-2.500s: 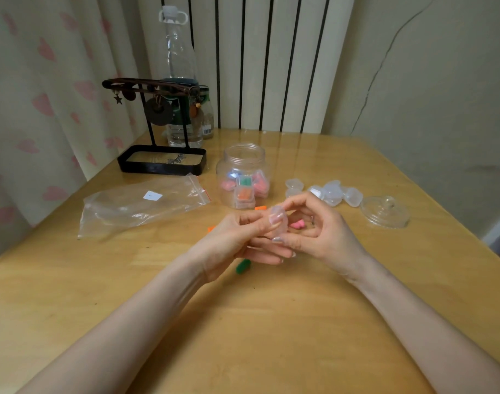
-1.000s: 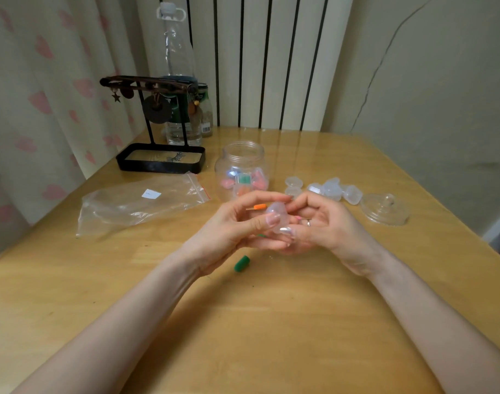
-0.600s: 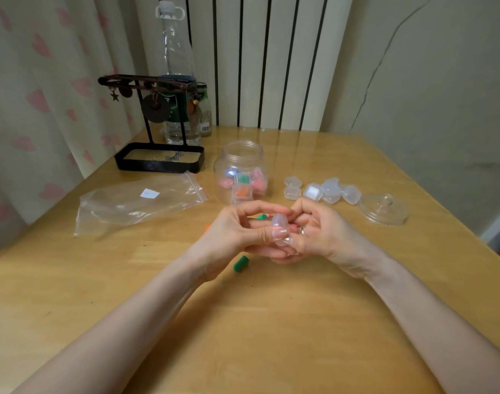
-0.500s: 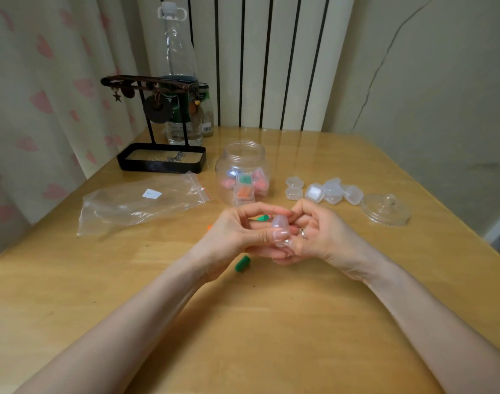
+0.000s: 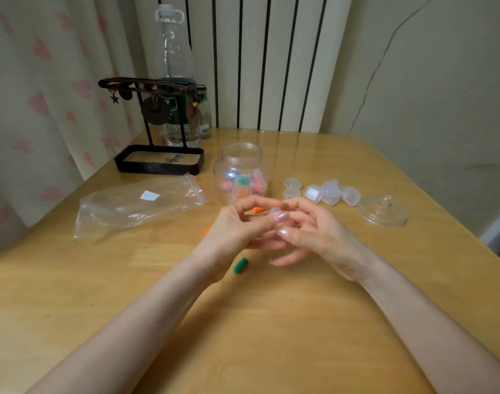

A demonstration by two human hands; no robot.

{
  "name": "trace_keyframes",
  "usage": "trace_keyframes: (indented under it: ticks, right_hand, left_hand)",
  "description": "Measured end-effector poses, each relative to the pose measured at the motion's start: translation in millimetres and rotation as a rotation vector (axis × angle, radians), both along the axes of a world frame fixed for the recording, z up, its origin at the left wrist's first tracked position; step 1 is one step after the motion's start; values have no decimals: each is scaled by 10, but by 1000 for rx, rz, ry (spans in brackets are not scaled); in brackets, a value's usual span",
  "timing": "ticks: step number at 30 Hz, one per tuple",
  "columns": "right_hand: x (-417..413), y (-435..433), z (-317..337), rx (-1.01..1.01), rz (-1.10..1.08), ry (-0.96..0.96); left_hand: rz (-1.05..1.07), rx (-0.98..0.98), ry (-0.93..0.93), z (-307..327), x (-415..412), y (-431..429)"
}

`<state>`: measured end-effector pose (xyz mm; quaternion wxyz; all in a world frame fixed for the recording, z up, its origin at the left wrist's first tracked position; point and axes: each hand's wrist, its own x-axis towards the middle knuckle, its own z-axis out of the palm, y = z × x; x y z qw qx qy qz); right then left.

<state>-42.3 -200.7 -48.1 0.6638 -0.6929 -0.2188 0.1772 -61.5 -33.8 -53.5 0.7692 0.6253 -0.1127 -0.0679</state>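
My left hand (image 5: 237,231) and my right hand (image 5: 317,231) meet above the middle of the wooden table (image 5: 243,322). Between their fingertips they pinch a small clear plastic box (image 5: 274,211), mostly hidden by the fingers. An orange earplug (image 5: 257,210) shows just behind my left fingers, and I cannot tell whether it is held or lying on the table. A green earplug (image 5: 240,265) lies on the table under my left wrist. Behind the hands stands an open clear jar (image 5: 241,174) holding several small boxes with coloured earplugs.
Several empty clear small boxes (image 5: 322,191) lie right of the jar, and the jar's glass lid (image 5: 383,210) beyond them. A clear zip bag (image 5: 138,203) lies at the left. A black jewellery stand (image 5: 157,155) and a tall bottle (image 5: 177,81) stand at the back.
The hands stayed together over the same spot, working the small box. My right fingers shifted and spread a little below the box. A pink earplug seen earlier is out of sight.
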Motion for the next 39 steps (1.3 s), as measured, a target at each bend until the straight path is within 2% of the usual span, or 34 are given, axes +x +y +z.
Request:
trace_keyframes:
  ticks: [4,8,10,14,18,20,25,28,31,33,34,35,37,39]
  right_hand:
    - [-19,58,-22,-130,-40,-175]
    - [-59,141,-83,-290,-90,-377]
    - [-65,197,-143,-416,-122,-517]
    - [-115,288,-247,-547,-202,-626]
    - [-161,330,-208,-548,-238,-643]
    - [-137,293,-112,-415,-276,-591]
    - [-98,138,75,-36,-194,-317]
    - [-45,89,86,191,-240,-70]
    - [-11,46,73,214,-89,46]
    - [-10,58,67,231,-58,49]
    - [-4,60,68,244,-87,39]
    - [3,56,71,237,-126,7]
    - [17,25,73,159,-199,-119]
    - [39,-22,66,80,-241,-238]
  left_hand:
    - [44,127,-88,-48,9,-45]
    - [105,539,-330,-162,54,-38]
    - [152,684,-427,-199,68,-31]
    - [201,758,-538,-178,54,-56]
    - [154,734,-540,-165,43,-45]
    - [155,692,-530,-160,34,-69]
    - [159,359,-455,-99,37,-71]
    - [191,287,-508,-52,21,-28]
    - [256,371,-618,-38,7,-11]
    - [281,511,-723,-62,26,-7]
    - [247,525,-708,-76,27,-17]
    - [184,482,-644,-76,14,-33]
    - [78,257,-423,-22,-28,-58]
    - [54,95,-263,37,-51,-56]
